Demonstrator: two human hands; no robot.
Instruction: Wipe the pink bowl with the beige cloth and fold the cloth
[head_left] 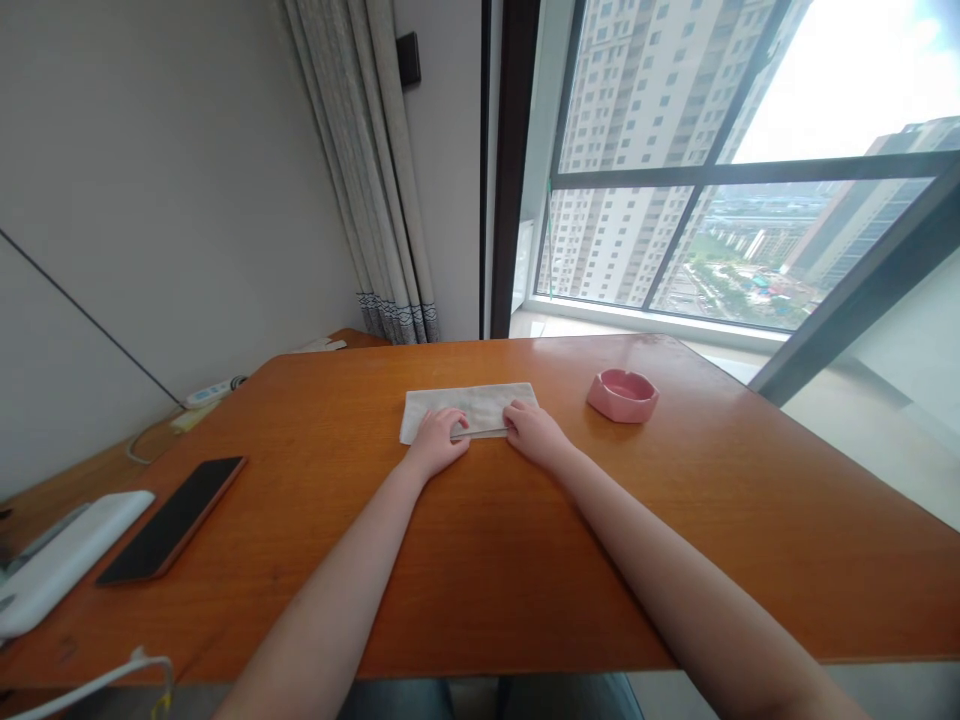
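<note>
Cloth (486, 398) lies under left fingers (445, 415) and right fingers (516, 411); whether clamped, I can't tell.

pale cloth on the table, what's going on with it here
A person at the wooden table has both hands on the pale cloth. The left hand is at its near edge, left of the middle, and the right hand is at its near right corner. The cloth lies flat in a rectangle; whether either grip is pinching it is hard to tell. The pink ashtray sits apart, to the right.
</note>
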